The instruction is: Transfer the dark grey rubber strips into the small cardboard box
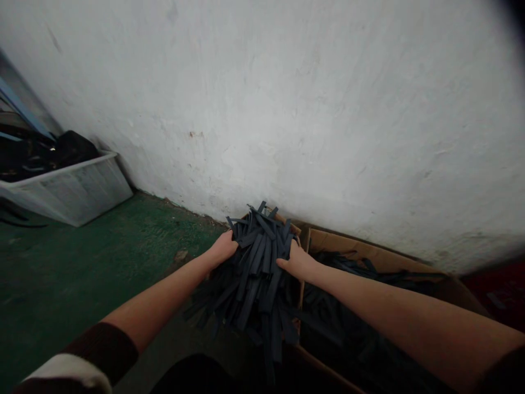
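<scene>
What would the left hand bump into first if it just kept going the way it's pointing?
The left hand already presses the bundle of dark strips. Going further, it would likely meet the cardboard box edge, then the white wall; depth is unclear.

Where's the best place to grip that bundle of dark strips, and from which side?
Clasp the bundle of dark strips near its upper end, from both flanks, as the left hand and right hand do. The strips run roughly parallel there; the lower ends splay loose, so a one-sided grip would likely shed some.

White plaster wall (287, 98), green floor (82, 262)
</scene>
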{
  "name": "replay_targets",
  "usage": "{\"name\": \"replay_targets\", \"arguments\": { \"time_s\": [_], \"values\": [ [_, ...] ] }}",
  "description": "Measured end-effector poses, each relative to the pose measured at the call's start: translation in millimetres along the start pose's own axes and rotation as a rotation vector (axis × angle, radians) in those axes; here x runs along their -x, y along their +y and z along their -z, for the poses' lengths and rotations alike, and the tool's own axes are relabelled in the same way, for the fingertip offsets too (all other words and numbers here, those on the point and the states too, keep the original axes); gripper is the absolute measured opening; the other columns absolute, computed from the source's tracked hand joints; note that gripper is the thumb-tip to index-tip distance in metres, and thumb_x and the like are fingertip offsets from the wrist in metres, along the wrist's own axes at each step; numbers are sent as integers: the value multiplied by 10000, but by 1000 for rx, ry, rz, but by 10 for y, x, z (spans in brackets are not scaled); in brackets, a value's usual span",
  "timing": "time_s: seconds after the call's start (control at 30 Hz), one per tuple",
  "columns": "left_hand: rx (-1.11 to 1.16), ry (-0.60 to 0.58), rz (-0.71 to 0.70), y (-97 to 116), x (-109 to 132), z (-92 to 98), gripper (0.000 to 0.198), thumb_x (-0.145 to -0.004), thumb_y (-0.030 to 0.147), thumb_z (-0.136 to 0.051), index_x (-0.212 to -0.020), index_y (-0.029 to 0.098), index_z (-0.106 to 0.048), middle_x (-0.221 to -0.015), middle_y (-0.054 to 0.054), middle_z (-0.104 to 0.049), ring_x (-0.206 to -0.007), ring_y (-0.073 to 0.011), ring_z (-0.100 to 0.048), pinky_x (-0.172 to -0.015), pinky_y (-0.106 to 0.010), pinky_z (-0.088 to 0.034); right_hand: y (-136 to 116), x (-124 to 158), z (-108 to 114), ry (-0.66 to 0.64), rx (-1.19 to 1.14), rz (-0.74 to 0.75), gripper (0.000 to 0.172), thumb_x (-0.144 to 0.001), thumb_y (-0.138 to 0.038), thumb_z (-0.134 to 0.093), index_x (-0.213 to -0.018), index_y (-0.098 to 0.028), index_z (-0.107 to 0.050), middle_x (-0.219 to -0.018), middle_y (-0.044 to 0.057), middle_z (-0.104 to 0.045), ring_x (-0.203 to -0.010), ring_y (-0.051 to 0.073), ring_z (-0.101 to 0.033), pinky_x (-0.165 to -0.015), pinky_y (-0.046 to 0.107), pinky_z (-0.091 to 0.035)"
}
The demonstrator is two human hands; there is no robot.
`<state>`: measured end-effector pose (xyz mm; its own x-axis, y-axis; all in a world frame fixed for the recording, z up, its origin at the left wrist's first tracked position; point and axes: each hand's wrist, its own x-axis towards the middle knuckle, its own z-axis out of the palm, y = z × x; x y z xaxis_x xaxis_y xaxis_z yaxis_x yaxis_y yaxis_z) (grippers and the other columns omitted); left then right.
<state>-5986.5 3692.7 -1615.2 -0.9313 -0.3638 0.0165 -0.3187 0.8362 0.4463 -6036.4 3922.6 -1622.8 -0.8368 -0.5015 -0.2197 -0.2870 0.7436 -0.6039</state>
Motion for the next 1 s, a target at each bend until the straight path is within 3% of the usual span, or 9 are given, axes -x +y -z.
{"name": "replay_targets", "arguments": {
  "time_s": [0.13,0.23,0.4,0.57,0.7,0.87,1.0],
  "values": [
    [-204,162,-49,212,-243,72,489,-774,231,-426,-1196,-16,-430,-1246,-249,-437,-1183,-309,-392,-983,-372,-308,7,73,171,79,324,243,715,-769,-384,-543,-1324,-16,-284,-1353,238,-299,-1154,354,-416,-935,443,-365],
    [-310,206,-137,412,-626,-44,586,-806,352,-434,-1304,58,-335,-1373,-230,-269,-1269,-340,-242,-1024,-432,-215,38,-18,91,106,412,411,688,-804,-506,-453,-1324,-69,-342,-1372,185,-312,-1206,332,-358,-981,436,-312],
    [-388,92,-242,598,-1181,-457,596,-754,539,-474,-1221,169,-460,-1184,-168,-502,-1108,-328,-441,-928,-467,-320,196,-279,-160,79,415,399,783,-774,-656,-344,-1315,-91,-378,-1347,216,-338,-1225,352,-319,-988,470,-269],
    [-440,39,-387,532,-1062,-778,368,-810,401,-445,-1104,197,-530,-1182,-95,-511,-1180,-270,-350,-1016,-456,-216,299,-291,-189,-100,484,362,758,-783,-605,-355,-1280,-37,-419,-1188,273,-467,-1079,385,-449,-850,475,-385],
    [-503,-77,-414,518,-974,-878,276,-841,282,-377,-925,150,-604,-975,-116,-569,-1015,-257,-476,-815,-381,-430,262,-336,-116,-195,581,309,752,-797,-568,-351,-1288,-1,-396,-1116,295,-499,-933,380,-531,-757,470,-424],
    [-563,-121,-343,565,-1088,-999,280,-809,173,-377,-878,132,-645,-1020,-146,-542,-990,-282,-499,-713,-368,-473,306,-425,-178,-122,565,323,738,-816,-581,-297,-1258,-7,-439,-993,248,-572,-866,354,-561,-713,451,-444],
    [-573,-161,-319,648,-938,-904,301,-801,164,-379,-955,144,-637,-1025,-145,-555,-996,-276,-518,-749,-370,-473,353,-254,-189,-57,520,362,710,-803,-580,-351,-1247,-37,-461,-1001,228,-578,-881,343,-560,-751,450,-440]
  ]
}}
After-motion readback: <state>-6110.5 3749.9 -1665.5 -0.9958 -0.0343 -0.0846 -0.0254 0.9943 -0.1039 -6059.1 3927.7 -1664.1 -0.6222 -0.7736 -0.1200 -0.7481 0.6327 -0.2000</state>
